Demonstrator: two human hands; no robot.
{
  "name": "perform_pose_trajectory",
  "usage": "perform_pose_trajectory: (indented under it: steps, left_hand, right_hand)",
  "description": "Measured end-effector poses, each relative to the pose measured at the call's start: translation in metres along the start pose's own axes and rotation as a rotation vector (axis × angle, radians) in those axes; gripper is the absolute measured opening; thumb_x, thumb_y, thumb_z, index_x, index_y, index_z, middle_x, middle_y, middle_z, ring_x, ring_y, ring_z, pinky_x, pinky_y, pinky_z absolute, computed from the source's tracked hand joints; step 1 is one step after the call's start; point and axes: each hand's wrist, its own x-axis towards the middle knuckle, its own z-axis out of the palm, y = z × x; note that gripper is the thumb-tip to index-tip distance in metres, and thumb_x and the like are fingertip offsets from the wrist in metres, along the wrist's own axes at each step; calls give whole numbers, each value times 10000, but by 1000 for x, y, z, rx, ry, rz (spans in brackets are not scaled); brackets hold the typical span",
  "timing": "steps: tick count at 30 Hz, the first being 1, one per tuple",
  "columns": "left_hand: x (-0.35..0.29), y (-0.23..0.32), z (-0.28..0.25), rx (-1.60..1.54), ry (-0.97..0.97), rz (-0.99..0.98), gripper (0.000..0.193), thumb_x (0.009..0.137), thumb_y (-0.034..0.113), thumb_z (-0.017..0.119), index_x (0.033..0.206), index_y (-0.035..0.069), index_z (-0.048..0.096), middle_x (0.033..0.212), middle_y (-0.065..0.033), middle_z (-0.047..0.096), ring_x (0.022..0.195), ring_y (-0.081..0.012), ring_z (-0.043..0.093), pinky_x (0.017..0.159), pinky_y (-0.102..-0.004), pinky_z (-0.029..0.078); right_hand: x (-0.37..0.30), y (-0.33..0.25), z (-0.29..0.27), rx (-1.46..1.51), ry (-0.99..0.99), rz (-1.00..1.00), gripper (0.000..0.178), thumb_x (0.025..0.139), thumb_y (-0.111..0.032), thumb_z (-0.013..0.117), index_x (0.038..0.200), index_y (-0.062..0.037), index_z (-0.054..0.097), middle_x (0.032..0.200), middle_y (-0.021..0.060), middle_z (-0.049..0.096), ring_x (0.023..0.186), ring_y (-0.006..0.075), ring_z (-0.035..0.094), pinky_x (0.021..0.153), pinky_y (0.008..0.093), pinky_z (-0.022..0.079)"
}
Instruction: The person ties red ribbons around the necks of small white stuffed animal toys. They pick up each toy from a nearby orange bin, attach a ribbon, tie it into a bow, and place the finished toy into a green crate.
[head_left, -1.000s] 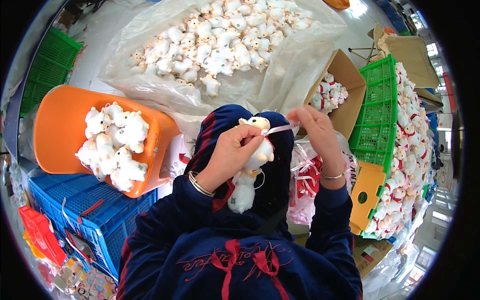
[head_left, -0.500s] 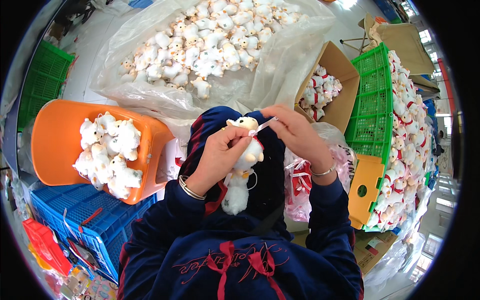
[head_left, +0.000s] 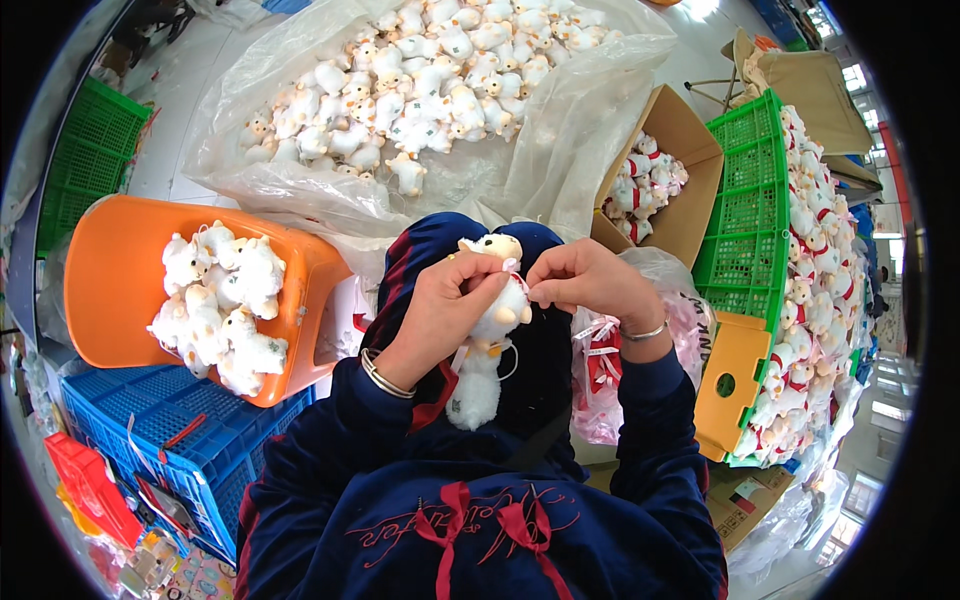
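Note:
My left hand (head_left: pixel 445 310) grips a small white plush animal (head_left: pixel 492 325) around its neck, its head up and its body hanging down over my dark blue lap. My right hand (head_left: pixel 590 282) pinches a thin pale pink ribbon at the toy's neck, fingertips touching the toy beside my left thumb. A second white plush shape (head_left: pixel 473 395) hangs just below the held toy. Both wrists wear thin bracelets.
An orange tub (head_left: pixel 110 280) with several white plush toys stands at my left over a blue crate (head_left: pixel 150 440). A clear plastic sheet (head_left: pixel 560 130) ahead holds a heap of toys. At right are a cardboard box (head_left: pixel 690 170), green crates (head_left: pixel 750 220) and a bag of ribbons (head_left: pixel 600 370).
The ribbon stretched out to the right before is now drawn in close to the toy's neck. My right hand has come in toward my left hand.

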Motion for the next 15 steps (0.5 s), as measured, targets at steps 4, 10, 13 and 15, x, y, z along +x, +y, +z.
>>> perform_pose_trajectory:
  steps: [4,10,13,15]
  left_hand:
    - [1,-2,-2,8,-10,-25,183,988,123,705,1127,7,729,939,-6,726,837,-42,643,739,-210,512]
    - [2,-3,-2,28,-12,-4,178,988,128,708,1121,12,732,920,5,718,827,-37,637,737,-205,508]
    - [2,-3,-1,19,-6,6,174,986,127,710,1116,13,732,918,6,716,822,-34,632,735,-201,504]
    - [2,-4,-1,3,-3,-2,173,985,126,712,1114,12,732,916,7,714,820,-32,628,732,-200,501]
  right_hand:
    - [-2,-10,8,-89,88,107,215,989,-209,668,920,-13,724,755,-3,674,536,40,508,484,215,391]
    - [2,-12,1,-159,157,21,255,1010,-234,653,899,-17,730,757,-14,667,583,46,516,533,232,412]
    - [5,-9,0,-264,111,-94,201,974,-199,706,948,-4,748,785,-19,675,678,50,549,608,240,440]
    - [7,-3,-6,-255,65,-123,177,949,-168,737,986,4,753,811,-22,682,735,52,567,657,243,459]
